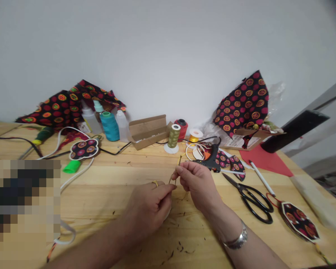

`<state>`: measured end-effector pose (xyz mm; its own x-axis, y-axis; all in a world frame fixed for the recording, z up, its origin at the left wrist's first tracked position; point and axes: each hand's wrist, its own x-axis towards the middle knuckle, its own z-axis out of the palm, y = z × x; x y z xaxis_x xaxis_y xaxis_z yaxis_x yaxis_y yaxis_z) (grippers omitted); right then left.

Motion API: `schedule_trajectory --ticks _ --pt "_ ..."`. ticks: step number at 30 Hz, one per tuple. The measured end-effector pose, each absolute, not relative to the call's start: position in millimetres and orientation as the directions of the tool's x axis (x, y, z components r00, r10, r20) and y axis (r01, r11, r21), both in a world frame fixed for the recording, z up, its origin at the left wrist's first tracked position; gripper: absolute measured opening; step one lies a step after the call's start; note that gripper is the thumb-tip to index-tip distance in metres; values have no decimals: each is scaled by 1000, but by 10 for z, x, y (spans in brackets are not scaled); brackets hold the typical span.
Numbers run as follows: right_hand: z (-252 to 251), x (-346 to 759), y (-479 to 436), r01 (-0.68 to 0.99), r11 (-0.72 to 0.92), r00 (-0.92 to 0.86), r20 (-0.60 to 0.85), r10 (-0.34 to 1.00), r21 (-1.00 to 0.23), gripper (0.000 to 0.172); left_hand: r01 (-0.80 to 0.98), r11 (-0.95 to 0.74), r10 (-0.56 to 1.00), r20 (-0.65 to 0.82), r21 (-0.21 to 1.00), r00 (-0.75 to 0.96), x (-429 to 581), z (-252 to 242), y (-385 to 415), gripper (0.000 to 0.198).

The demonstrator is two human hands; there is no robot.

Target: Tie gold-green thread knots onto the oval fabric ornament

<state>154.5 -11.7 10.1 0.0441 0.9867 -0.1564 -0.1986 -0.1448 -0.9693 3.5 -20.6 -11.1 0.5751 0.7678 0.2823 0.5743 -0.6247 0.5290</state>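
Observation:
Near the middle of the wooden table, my left hand [151, 203] and my right hand [198, 185] are close together, fingertips almost meeting. Both pinch a thin olive-brown cord [170, 181], which runs between them in a narrow loop. A bit of the cord sticks up above my right fingertips, and loose ends hang below them. Its full path is hidden by the fingers. Beyond the hands stands an olive thread spool [174, 136]. A black glue gun [211, 158] lies just past my right hand.
Black scissors [254, 200], a white pen [262, 178] and a patterned octagonal piece [300, 221] lie at the right. A cardboard box [149, 132], teal thread [110, 127] and bottles line the wall. White cable and a flower-shaped piece [84, 148] are at the left.

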Motion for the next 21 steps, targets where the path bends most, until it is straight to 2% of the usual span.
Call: schedule_trajectory --ticks 6,12,13,15,16,18,19,20,21 --pt "108 1559 -131 -299 -156 0 -163 987 -942 19 587 -615 765 219 527 605 30 -130 -207 31" --pt "108 1623 -93 -352 -117 40 -140 989 -929 21 575 -637 730 164 514 663 65 -87 -234 26" --pt "111 1637 -83 -361 -100 53 -128 990 -927 21 559 -632 713 121 537 690 67 -50 -246 25" --pt "118 1662 -65 -376 -77 77 -114 990 -924 22 422 -597 595 24 682 803 47 41 -272 25" --pt "123 1671 -57 -378 -69 90 -110 990 -923 22 324 -515 489 -39 794 871 24 88 -281 25" --pt "133 1681 -47 -368 -59 120 -110 987 -928 23 190 -223 303 -118 956 946 -45 164 -283 18" --pt "137 1681 -46 -355 -59 134 -113 985 -933 23 124 -87 273 -96 989 957 -85 188 -274 16" --pt "140 1678 -46 -338 -61 147 -116 982 -939 22 53 37 310 -62 998 949 -124 202 -260 23" --pt "140 1672 -49 -320 -64 155 -119 981 -945 22 30 72 340 -53 997 939 -159 209 -241 31"
